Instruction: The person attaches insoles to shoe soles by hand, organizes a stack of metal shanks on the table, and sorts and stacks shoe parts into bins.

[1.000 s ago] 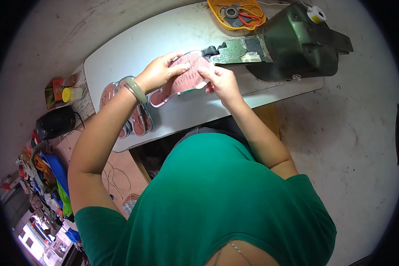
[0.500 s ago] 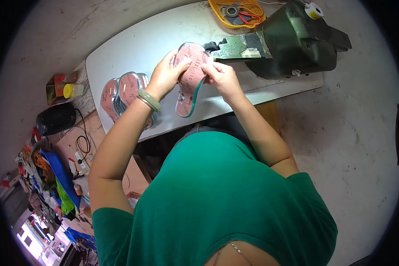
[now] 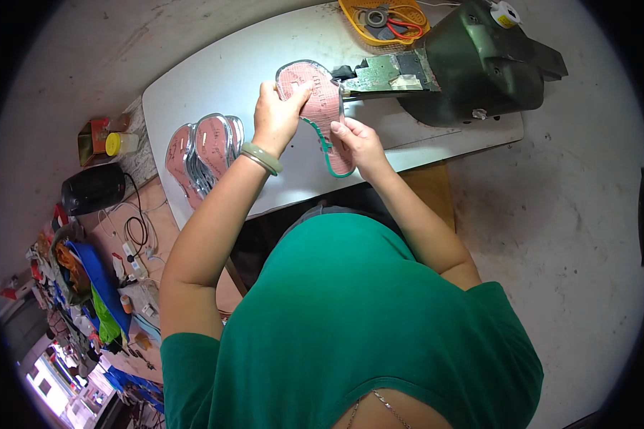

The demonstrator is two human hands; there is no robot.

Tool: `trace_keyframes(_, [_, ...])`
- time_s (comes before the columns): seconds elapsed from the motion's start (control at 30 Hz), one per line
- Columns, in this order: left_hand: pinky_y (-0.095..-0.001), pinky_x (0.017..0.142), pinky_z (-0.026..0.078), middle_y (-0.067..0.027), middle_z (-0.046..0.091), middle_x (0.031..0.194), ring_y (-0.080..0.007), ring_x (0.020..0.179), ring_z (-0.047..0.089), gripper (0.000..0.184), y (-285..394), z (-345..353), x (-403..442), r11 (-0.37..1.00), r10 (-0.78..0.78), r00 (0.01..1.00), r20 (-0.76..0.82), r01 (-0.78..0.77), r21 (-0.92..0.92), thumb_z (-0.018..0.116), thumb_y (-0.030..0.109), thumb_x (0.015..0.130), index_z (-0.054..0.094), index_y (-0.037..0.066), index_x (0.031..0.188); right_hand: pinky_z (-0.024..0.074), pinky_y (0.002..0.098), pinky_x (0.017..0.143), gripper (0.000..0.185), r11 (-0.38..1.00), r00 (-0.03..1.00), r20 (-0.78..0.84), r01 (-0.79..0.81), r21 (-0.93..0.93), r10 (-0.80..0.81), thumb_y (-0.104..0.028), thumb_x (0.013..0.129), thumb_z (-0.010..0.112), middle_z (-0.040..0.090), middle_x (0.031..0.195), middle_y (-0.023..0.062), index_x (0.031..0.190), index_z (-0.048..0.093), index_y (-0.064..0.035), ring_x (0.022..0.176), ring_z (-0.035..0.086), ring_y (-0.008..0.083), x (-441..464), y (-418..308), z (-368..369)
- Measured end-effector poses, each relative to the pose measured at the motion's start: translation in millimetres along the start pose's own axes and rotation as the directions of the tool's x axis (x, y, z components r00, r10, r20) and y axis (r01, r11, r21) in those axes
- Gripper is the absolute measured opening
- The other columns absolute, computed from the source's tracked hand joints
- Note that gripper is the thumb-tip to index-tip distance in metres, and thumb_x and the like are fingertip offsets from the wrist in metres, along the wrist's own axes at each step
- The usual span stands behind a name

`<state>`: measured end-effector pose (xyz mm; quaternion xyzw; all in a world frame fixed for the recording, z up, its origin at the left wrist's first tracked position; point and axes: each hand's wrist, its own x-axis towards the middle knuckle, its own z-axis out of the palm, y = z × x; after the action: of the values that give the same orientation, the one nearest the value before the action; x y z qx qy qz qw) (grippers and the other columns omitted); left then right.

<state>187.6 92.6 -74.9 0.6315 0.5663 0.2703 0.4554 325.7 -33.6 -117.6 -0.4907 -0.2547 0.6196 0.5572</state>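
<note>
- Fingers, centre of the frame: your left hand point(image 3: 277, 121) grips the upper part of a pink sole point(image 3: 322, 107), its thumb laid across the printed face and its other fingers largely hidden at the left edge.
- Your right hand point(image 3: 363, 148) pinches the same sole along its lower right edge, thumb on the face; the fingers behind are hidden.
- The sole, held above the table just above the frame's centre, is tilted, its wide end toward the top and its narrow end toward your body; green edging point(image 3: 327, 149) borders the lower left side.
- Your left wrist bears a pale green bangle point(image 3: 262, 158).
- Right of the sole, the narrow arm point(image 3: 383, 76) of a dark green machine point(image 3: 472, 71) reaches in from the upper right; whether its tip touches the sole you cannot tell.
- Left of your left hand, similar pink soles point(image 3: 211, 141) lie stacked in overlapping piles on the white table point(image 3: 215, 79).
- Top of the frame, right of centre: a yellow basket point(image 3: 348, 16) holds red-handled scissors point(image 3: 406, 31).
- Left of the frame: a yellow-lidded jar point(image 3: 122, 144) stands near a black object point(image 3: 93, 189).
</note>
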Motion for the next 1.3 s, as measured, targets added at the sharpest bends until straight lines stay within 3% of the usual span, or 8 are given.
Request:
trace_keyframes(0.33, [-0.0345, 0.075, 0.051, -0.0207, 0.066, 0.096, -0.0267, 0.084, 0.065, 0.06, 17.4, 0.8, 13.4, 0.988, -0.143, 0.983, -0.114, 0.136, -0.074, 0.076, 0.038, 0.075, 0.055, -0.012, 0.101, 0.0505, 0.0247, 0.064, 0.022, 0.977, 0.99, 0.032, -0.14, 0.162, 0.137, -0.025, 0.096, 0.057, 0.065, 0.082, 0.0023, 0.097, 0.063, -0.0032, 0.071, 0.061, 0.009, 9.8, -40.5, 7.8])
trace_keyframes(0.43, [-0.0318, 0.074, 0.052, -0.0186, 0.066, 0.099, -0.0222, 0.083, 0.066, 0.052, 36.2, -15.1, 11.2, 0.903, -0.379, 0.913, 0.153, 0.401, -0.158, 0.073, 0.033, 0.08, 0.057, -0.011, 0.102, 0.0488, 0.0237, 0.061, 0.023, 0.981, 0.986, 0.03, -0.168, 0.091, 0.166, -0.025, 0.096, 0.058, 0.063, 0.08, 0.0011, 0.098, 0.064, -0.0035, 0.066, 0.059, 0.0084, 11.5, -48.4, 11.3])
trace_keyframes(0.57, [-0.0308, 0.072, 0.053, -0.0161, 0.066, 0.1, -0.0185, 0.082, 0.066, 0.044, 3.7, -21.3, 15.0, 0.69, -0.132, 0.941, 0.312, 0.313, -0.652, 0.07, 0.029, 0.085, 0.058, -0.008, 0.106, 0.0443, 0.0213, 0.059, 0.027, 0.921, 0.965, 0.076, -0.214, -0.324, 0.251, -0.029, 0.096, 0.057, 0.061, 0.077, -0.0011, 0.1, 0.064, -0.0041, 0.063, 0.053, 0.0073, 11.2, -57.1, 26.8])
trace_keyframes(0.67, [-0.0312, 0.073, 0.053, -0.014, 0.066, 0.099, -0.0178, 0.082, 0.065, 0.041, 1.7, -28.7, -7.4, 0.723, -0.08, 0.976, 0.203, 0.197, -0.663, 0.064, 0.031, 0.09, 0.058, -0.005, 0.109, 0.0386, 0.0207, 0.057, 0.028, 0.994, 0.994, 0.05, -0.099, 0.044, 0.096, -0.03, 0.096, 0.054, 0.059, 0.073, -0.0016, 0.087, 0.064, -0.0057, 0.063, 0.049, 0.0062, -5.5, -59.5, 49.6])
trace_keyframes(0.87, [-0.0311, 0.083, 0.053, -0.0104, 0.064, 0.11, -0.0189, 0.095, 0.064, 0.041, 27.0, -65.7, -72.8, 0.49, -0.045, 0.963, 0.266, 0.253, -0.834, 0.044, 0.035, 0.101, 0.055, -0.001, 0.116, 0.0392, 0.0221, 0.06, 0.029, 0.995, 0.988, 0.12, 0.093, 0.029, -0.096, -0.03, 0.098, 0.049, 0.059, 0.077, -0.0016, 0.092, 0.062, -0.0052, 0.068, 0.051, 0.0065, -12.9, -46.1, 67.1])
trace_keyframes(1.0, [-0.0309, 0.079, 0.052, -0.0095, 0.067, 0.098, -0.0178, 0.086, 0.065, 0.042, 19.3, -67.6, -106.4, 0.631, 0.051, 0.993, 0.107, 0.051, -0.774, 0.04, 0.038, 0.102, 0.057, 0.0, 0.11, 0.0401, 0.023, 0.061, 0.027, 0.976, 0.993, 0.084, 0.061, 0.208, -0.08, -0.028, 0.099, 0.049, 0.06, 0.08, -0.0011, 0.095, 0.062, -0.0045, 0.068, 0.052, 0.0068, -32.5, -33.8, 95.7])
trace_keyframes(1.1, [-0.0311, 0.081, 0.05, -0.012, 0.066, 0.1, -0.0186, 0.09, 0.064, 0.042, 29.8, -76.2, -124.6, 0.956, -0.065, 0.996, 0.066, 0.081, -0.282, 0.042, 0.038, 0.101, 0.055, -0.001, 0.113, 0.0408, 0.0231, 0.062, 0.026, 0.963, 0.992, 0.081, 0.073, 0.26, -0.097, -0.027, 0.099, 0.05, 0.06, 0.081, -0.001, 0.096, 0.062, -0.0039, 0.069, 0.052, 0.007, -38.2, -25.9, 106.1])
trace_keyframes(1.3, [-0.0291, 0.084, 0.047, -0.0111, 0.064, 0.104, -0.0161, 0.095, 0.06, 0.045, 21.4, -48.9, -144.3, 0.901, 0.172, 0.981, -0.093, -0.195, -0.387, 0.045, 0.038, 0.101, 0.051, -0.003, 0.117, 0.0462, 0.026, 0.077, 0.026, 0.926, 0.996, 0.058, 0.047, 0.374, -0.073, -0.024, 0.099, 0.049, 0.063, 0.095, 0.004, 0.106, 0.06, -0.001, 0.084, 0.058, 0.0119, -46.2, -28.6, 115.0])
